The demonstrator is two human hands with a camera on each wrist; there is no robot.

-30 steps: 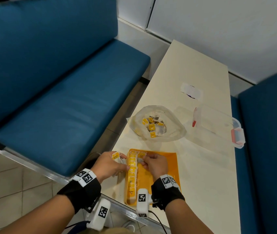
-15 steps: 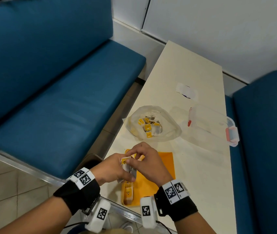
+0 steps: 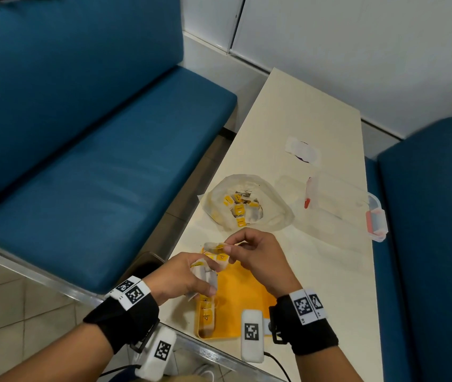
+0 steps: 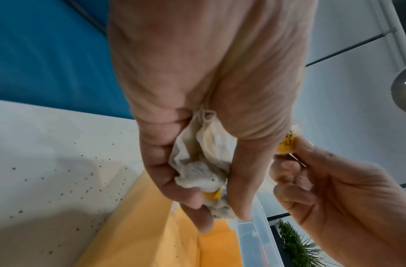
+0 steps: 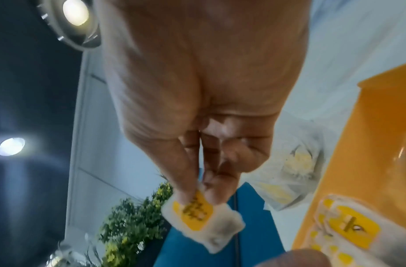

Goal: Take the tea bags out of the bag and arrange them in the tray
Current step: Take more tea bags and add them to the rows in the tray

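A yellow tray [image 3: 246,301] lies at the table's near edge, with a row of white tea bags [image 3: 207,312] with yellow tags along its left side. My left hand [image 3: 191,274] hovers over the tray's left edge and grips a bunch of tea bags [image 4: 204,171]. My right hand [image 3: 235,250] is raised above the tray's far end, where thumb and fingers pinch one tea bag [image 5: 199,220] by its yellow tag. Beyond the tray, a clear plastic bag [image 3: 246,205] holds several more tea bags [image 3: 240,208].
A clear plastic box [image 3: 340,205] with red latches stands at the right of the table, and a small white wrapper [image 3: 303,148] lies farther back. Blue benches flank the table on both sides. Dark crumbs [image 4: 67,180] dot the tabletop beside the tray.
My right hand left the row in the tray, came to my left hand, and now lifts away with one tea bag pinched. My left hand rose slightly over the tray.
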